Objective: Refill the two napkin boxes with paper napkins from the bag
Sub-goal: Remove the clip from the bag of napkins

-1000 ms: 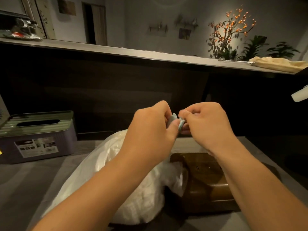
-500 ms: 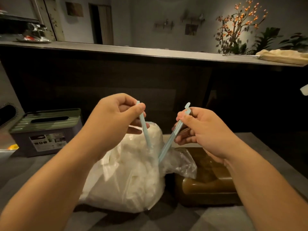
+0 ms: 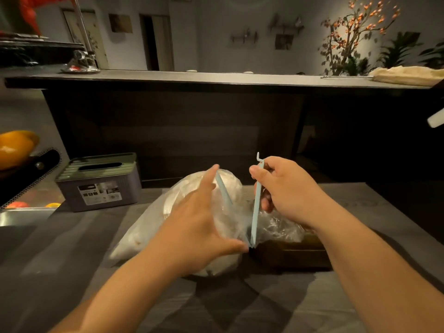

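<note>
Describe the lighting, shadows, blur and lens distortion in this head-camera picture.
Head view: dim, warm room light; the spotlit berry tree is the brightest patch. Both forearms throw dark, crossing shadows on the grey counter. The wide lens bows the bar ledge. The left hand and the plastic bag look soft; the blue clip in the right hand looks sharper.

Bag (image 3: pixel 192 212) sits centre on the table (image 3: pixel 72 260), the clip (image 3: pixel 255 207) at its right side. One napkin box (image 3: pixel 98 181) back left, another box (image 3: pixel 293 253) just right of the bag.
</note>
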Action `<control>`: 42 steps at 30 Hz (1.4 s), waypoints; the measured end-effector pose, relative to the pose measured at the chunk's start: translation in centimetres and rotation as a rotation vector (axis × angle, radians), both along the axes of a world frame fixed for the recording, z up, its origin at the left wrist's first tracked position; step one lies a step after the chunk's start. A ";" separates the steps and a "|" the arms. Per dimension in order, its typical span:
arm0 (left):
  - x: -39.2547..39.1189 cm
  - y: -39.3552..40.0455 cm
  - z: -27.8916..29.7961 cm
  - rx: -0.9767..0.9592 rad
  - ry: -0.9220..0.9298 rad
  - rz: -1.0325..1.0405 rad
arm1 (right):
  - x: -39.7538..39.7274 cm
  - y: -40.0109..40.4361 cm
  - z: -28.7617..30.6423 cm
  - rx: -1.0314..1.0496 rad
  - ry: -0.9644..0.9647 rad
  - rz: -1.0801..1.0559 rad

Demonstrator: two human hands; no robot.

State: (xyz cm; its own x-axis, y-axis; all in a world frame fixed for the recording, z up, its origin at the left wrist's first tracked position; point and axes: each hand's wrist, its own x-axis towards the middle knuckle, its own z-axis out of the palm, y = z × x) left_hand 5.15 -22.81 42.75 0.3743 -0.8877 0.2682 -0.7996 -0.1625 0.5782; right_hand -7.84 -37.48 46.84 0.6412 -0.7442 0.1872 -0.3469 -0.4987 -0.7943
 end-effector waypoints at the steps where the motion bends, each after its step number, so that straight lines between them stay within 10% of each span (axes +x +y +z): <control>1: -0.3 0.0 -0.2 -0.013 -0.073 -0.006 | -0.1 0.2 0.0 -0.024 0.014 -0.007; 5: -0.7 0.0 -0.4 -0.097 -0.325 0.022 | -0.5 0.9 0.4 -0.076 0.074 0.000; 19: 2.5 -0.9 3.0 -0.172 -0.277 0.317 | -6.2 0.0 3.6 -0.168 0.362 -0.036; 29: 0.4 -2.1 3.0 0.075 -0.450 -0.124 | -14.1 -10.6 4.5 -0.200 0.527 -0.485; 42: -3.1 -4.7 3.2 0.003 -0.388 -0.175 | -13.6 -14.5 -2.7 0.013 0.720 -0.637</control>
State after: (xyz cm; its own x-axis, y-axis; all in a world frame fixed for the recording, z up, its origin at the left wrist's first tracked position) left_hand 2.02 -27.52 45.99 0.0894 -0.9299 0.3569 -0.9734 -0.0057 0.2291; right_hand -21.48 -51.94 44.18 0.0736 -0.9919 -0.1039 -0.9565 -0.0407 -0.2887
